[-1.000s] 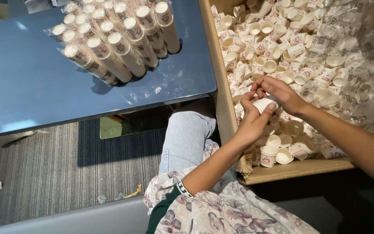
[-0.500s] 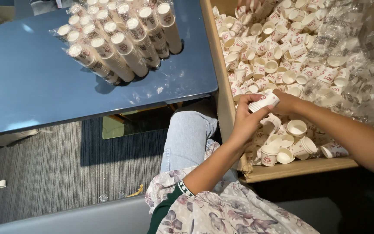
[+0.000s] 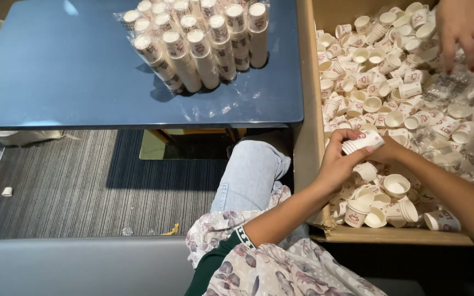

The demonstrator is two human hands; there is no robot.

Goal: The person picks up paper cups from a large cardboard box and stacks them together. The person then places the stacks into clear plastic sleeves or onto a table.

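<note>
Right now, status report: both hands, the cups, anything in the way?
Left hand and right hand grip a short cup stack. Over box of loose cups. Another person's hand reaching in, far corner.

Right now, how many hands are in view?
3. The left hand and right hand meet on a short stack of paper cups over the cardboard box. Another person's hand reaches into the box at top right.

Floral top, light blue jeans
</note>
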